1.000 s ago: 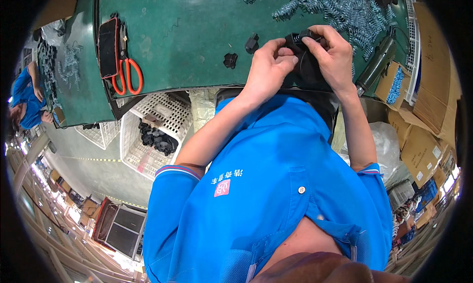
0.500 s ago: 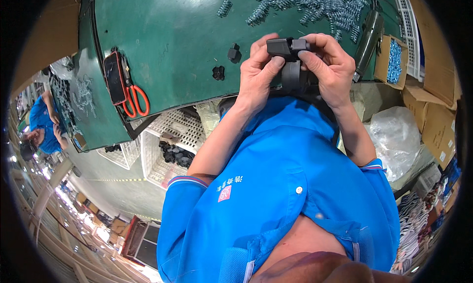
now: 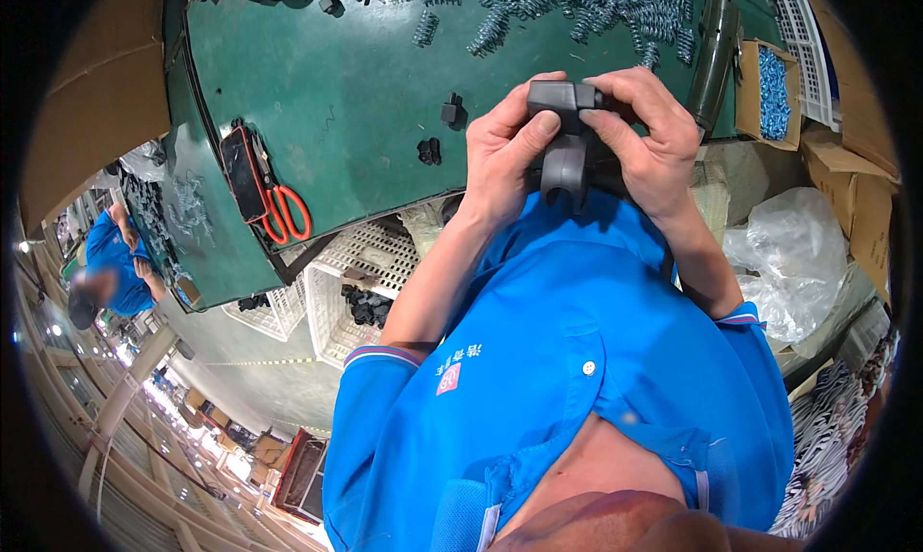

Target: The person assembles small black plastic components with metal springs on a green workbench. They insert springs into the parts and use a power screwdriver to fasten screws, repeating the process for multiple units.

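Observation:
I hold a dark grey plastic part with a block-shaped top and a rounded stem in front of my chest, above the near edge of the green table. My left hand grips its left side, thumb pressed on the top block. My right hand clasps the right side, fingers curled over the top. Two small black plastic pieces lie on the table just left of my left hand.
A pile of metal coil springs covers the far table. Red-handled scissors and a black phone lie at the left edge. White crates stand under the table. A cardboard box of blue parts is right. Another person works far left.
Both hands have lifted the grey part off the table edge and drawn it closer to my chest; the view has tilted down slightly.

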Demonstrator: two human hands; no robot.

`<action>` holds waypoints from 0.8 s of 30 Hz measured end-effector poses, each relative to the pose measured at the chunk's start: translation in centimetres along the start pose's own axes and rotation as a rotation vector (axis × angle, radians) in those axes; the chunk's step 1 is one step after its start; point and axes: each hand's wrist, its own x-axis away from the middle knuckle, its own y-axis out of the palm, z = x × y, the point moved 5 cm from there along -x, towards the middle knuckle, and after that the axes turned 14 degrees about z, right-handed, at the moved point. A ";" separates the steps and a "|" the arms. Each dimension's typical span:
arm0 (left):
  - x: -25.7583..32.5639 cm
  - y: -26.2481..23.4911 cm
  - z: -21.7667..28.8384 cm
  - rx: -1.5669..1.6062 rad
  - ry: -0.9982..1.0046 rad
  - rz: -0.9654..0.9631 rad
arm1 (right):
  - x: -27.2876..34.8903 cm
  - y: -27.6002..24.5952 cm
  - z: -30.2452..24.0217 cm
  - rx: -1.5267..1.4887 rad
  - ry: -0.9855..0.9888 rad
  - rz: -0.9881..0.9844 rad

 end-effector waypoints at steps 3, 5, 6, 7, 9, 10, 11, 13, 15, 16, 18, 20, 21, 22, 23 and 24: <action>-0.3 0.7 2.6 -0.297 0.168 0.001 | 0.0 -0.5 0.8 -0.090 -0.006 -0.026; -0.5 1.5 4.5 -0.645 0.407 0.008 | 0.3 -0.4 2.4 -0.155 0.017 -0.036; -0.6 1.8 4.7 -0.788 0.410 0.036 | 0.5 -0.3 3.0 -0.127 0.031 -0.059; -0.6 2.2 4.9 -0.930 0.570 0.022 | 0.7 -0.2 4.2 -0.073 0.006 -0.067; -0.9 2.5 3.6 -1.208 0.897 0.004 | 1.1 0.3 6.2 0.027 -0.043 -0.092; -1.2 2.0 2.4 -1.190 0.891 0.018 | 1.3 0.4 6.3 0.137 -0.050 -0.069; -1.4 1.7 1.4 -1.200 0.909 0.039 | 1.7 0.4 6.4 0.246 -0.022 -0.069; -1.8 1.4 -0.1 -1.219 0.945 0.083 | 2.6 0.5 6.9 0.463 0.035 -0.070; -2.1 1.8 -0.6 -1.290 0.932 0.060 | 3.0 0.6 7.2 0.447 -0.019 0.015; -2.1 2.0 -0.6 -1.317 0.906 0.044 | 3.1 0.5 7.3 0.451 -0.020 0.024; -2.3 2.1 -0.5 -1.345 0.832 0.012 | 3.3 0.5 7.5 0.454 -0.044 0.028; -2.5 1.9 -0.3 -1.344 0.729 -0.036 | 3.4 0.5 7.8 0.459 -0.077 0.024; -2.5 1.8 -0.2 -1.336 0.713 -0.043 | 3.5 0.5 7.8 0.455 -0.083 0.021; -2.6 1.8 -0.1 -1.327 0.697 -0.048 | 3.4 0.5 7.7 0.452 -0.088 0.019; -2.6 1.8 0.0 -1.318 0.682 -0.055 | 3.4 0.4 7.6 0.449 -0.094 0.017; -2.8 1.7 0.0 -1.315 0.648 -0.071 | 3.4 0.4 7.6 0.435 -0.093 0.017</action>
